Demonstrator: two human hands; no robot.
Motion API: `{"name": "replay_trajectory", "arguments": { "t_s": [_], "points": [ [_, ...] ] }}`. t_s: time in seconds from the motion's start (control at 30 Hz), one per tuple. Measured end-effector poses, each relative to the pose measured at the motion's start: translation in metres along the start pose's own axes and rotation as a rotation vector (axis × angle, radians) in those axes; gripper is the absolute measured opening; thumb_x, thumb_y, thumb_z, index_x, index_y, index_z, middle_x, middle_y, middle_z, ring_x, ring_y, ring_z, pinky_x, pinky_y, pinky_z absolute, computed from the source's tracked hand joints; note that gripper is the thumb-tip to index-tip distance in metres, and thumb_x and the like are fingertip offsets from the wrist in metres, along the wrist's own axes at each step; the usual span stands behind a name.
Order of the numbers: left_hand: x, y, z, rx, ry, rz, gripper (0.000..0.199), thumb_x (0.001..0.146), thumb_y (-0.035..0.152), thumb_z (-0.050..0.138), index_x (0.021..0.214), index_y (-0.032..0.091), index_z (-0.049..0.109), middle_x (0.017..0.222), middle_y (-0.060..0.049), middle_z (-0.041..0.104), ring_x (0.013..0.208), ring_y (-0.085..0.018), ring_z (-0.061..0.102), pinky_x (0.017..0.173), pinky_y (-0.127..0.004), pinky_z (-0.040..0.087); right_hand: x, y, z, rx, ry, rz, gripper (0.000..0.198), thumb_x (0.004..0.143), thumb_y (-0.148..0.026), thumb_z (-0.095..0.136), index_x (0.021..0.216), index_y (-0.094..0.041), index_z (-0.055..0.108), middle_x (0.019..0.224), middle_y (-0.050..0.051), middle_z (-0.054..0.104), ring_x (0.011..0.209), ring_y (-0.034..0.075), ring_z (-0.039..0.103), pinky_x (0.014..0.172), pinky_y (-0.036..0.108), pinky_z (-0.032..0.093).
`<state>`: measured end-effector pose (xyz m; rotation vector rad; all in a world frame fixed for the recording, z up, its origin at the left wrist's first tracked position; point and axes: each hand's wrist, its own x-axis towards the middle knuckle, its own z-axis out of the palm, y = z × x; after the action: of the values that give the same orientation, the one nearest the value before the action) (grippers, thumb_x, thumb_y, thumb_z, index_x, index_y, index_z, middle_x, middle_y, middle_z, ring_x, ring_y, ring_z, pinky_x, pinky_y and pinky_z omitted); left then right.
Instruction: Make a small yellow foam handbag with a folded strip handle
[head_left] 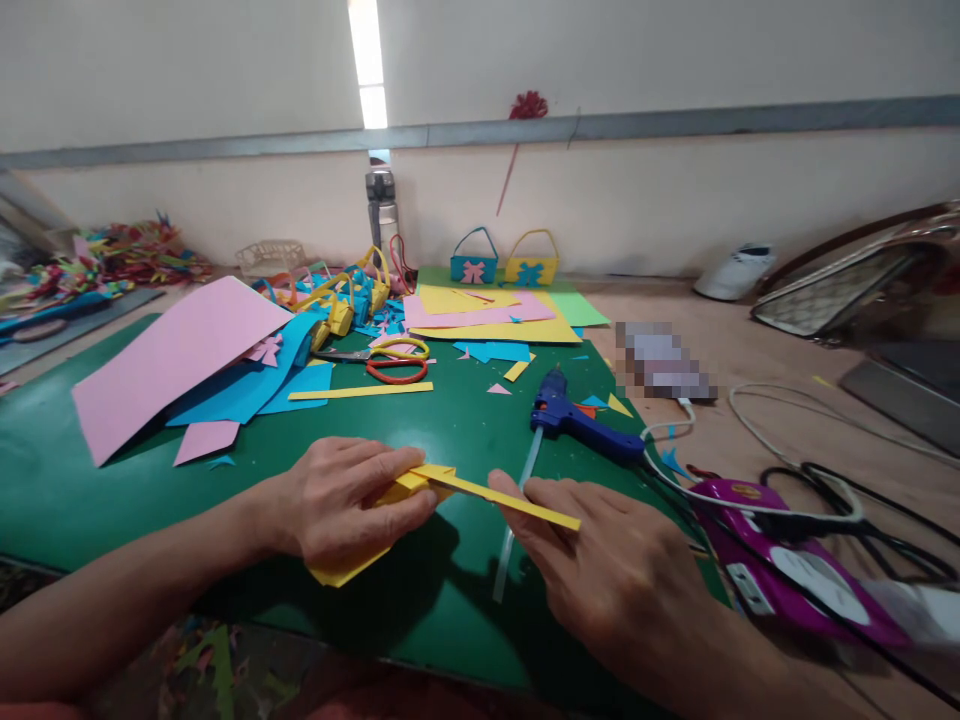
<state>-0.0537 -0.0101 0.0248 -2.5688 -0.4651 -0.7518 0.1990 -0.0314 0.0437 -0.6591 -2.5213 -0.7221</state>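
My left hand (pixel 345 495) is closed around a folded yellow paper bag (pixel 341 570), much of it hidden by the fingers. From the bag's upper end a narrow yellow paper strip (pixel 532 508) reaches right. My right hand (pixel 607 560) is closed, its thumb and fingers pressed around the strip's underside. Just beyond that hand lies a blue glue gun (pixel 581 420) with a clear glue stick (pixel 517 510) poking out of its back. Another yellow strip (pixel 360 391) lies flat beyond my left hand, near scissors (pixel 397 362) with yellow and red handles.
Pink sheets (pixel 180 360) and blue sheets (pixel 247 385) cover the left of the green table (pixel 75 490). Small finished paper bags (pixel 474 268) stand by the wall behind stacked sheets (pixel 495 330). Cables and a purple power strip (pixel 787 560) lie at right, near a phone (pixel 664 360).
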Motion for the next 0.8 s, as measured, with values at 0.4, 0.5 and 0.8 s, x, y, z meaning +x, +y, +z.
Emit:
{"name": "replay_trajectory", "arguments": {
  "t_s": [0.4, 0.5, 0.8],
  "points": [
    [0.001, 0.002, -0.001, 0.009, -0.01, 0.011, 0.019, 0.083, 0.017, 0.057, 0.102, 0.017, 0.057, 0.097, -0.013, 0.067, 0.063, -0.015, 0.062, 0.056, -0.028, 0.051, 0.003, -0.007, -0.006, -0.118, -0.001, 0.015, 0.032, 0.086, -0.004, 0.037, 0.098, -0.008, 0.066, 0.059, 0.006, 0.062, 0.051, 0.015, 0.055, 0.047, 0.028, 0.036],
    [0.002, 0.002, -0.001, 0.005, 0.007, 0.025, 0.019, 0.083, 0.017, 0.057, 0.102, 0.017, 0.058, 0.095, -0.014, 0.067, 0.065, -0.016, 0.063, 0.057, -0.028, 0.052, 0.004, -0.011, -0.006, -0.182, 0.032, 0.025, 0.026, 0.085, -0.007, 0.042, 0.092, -0.009, 0.066, 0.061, 0.007, 0.063, 0.051, 0.015, 0.055, 0.048, 0.029, 0.036],
    [-0.002, 0.0, 0.0, 0.013, 0.004, 0.004, 0.02, 0.083, 0.021, 0.059, 0.102, 0.019, 0.057, 0.098, -0.012, 0.067, 0.066, -0.013, 0.063, 0.058, -0.025, 0.051, -0.008, -0.015, 0.002, -0.192, 0.071, 0.004, 0.023, 0.084, -0.009, 0.045, 0.095, -0.008, 0.064, 0.075, 0.014, 0.069, 0.061, 0.02, 0.06, 0.052, 0.032, 0.041]
  ]
}}
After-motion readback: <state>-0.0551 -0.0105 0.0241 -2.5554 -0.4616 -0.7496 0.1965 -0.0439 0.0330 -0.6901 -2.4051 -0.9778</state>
